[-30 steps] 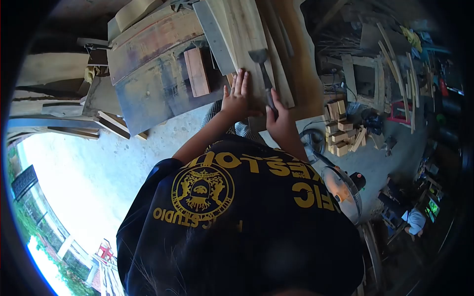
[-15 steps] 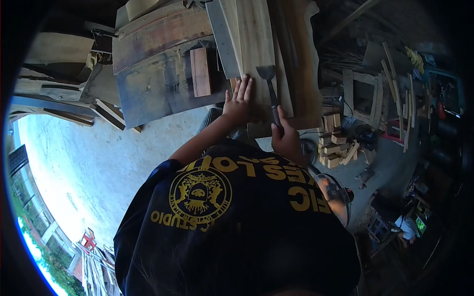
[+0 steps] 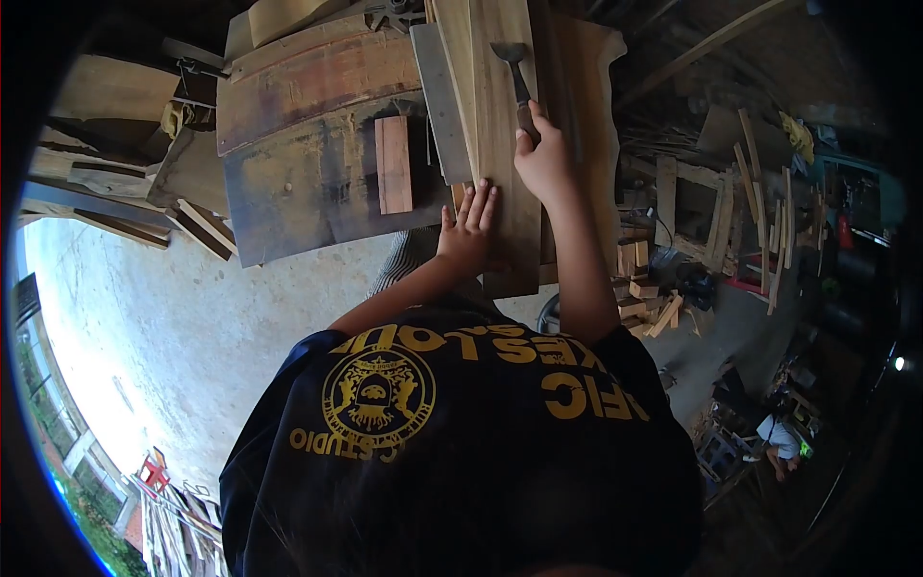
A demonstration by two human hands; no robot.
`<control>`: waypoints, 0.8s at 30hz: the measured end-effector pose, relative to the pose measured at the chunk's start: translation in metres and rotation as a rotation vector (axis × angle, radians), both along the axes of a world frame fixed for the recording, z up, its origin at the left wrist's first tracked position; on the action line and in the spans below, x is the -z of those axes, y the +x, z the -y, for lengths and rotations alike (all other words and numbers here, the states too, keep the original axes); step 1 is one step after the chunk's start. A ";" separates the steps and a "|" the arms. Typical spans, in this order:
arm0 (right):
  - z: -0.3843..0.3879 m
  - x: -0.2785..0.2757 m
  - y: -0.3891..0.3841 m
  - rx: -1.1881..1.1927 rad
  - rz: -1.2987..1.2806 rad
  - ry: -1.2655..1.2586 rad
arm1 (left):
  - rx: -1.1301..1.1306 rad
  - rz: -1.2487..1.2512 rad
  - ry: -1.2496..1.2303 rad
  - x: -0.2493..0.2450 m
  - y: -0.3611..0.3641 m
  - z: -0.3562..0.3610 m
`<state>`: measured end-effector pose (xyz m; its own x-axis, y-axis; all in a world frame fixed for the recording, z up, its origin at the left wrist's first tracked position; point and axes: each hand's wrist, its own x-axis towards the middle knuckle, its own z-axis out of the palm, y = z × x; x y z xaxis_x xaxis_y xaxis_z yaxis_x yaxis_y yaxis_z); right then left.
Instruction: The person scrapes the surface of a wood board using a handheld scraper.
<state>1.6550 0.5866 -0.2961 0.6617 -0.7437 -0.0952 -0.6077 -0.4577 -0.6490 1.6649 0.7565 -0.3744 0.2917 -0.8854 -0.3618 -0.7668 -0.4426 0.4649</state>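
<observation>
Scraper (image 3: pixel 519 81) in right grip (image 3: pixel 544 162) — left grip (image 3: pixel 465 238) flat on plank (image 3: pixel 504 120)

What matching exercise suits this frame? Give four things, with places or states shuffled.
1. Left hand
2. Right hand
3. Reddish-brown rectangular wooden block
4. Pale rectangular wooden blocks

A. On a dark, stained flat panel
B. Stacked in a pile
C. Gripping a dark, wide-bladed metal scraper
D. Resting on a long light-brown wooden plank

Pairs: 1-D; 2-C; 3-A; 4-B
</observation>
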 end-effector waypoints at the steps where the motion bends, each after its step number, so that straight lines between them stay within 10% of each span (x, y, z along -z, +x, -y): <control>1: -0.007 0.002 -0.008 0.005 -0.012 0.025 | 0.002 -0.003 -0.005 0.000 -0.001 -0.001; 14: -0.116 -0.010 -0.132 -0.036 -0.041 0.309 | 0.029 -0.018 -0.077 0.011 0.000 0.001; 24: -0.048 -0.012 -0.015 0.039 -0.078 0.245 | 0.031 -0.042 -0.060 0.008 0.003 0.000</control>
<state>1.6404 0.6344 -0.2838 0.6169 -0.7168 -0.3250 -0.6743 -0.2684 -0.6879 1.6676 0.7565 -0.3826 0.2491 -0.9144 -0.3192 -0.7588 -0.3890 0.5223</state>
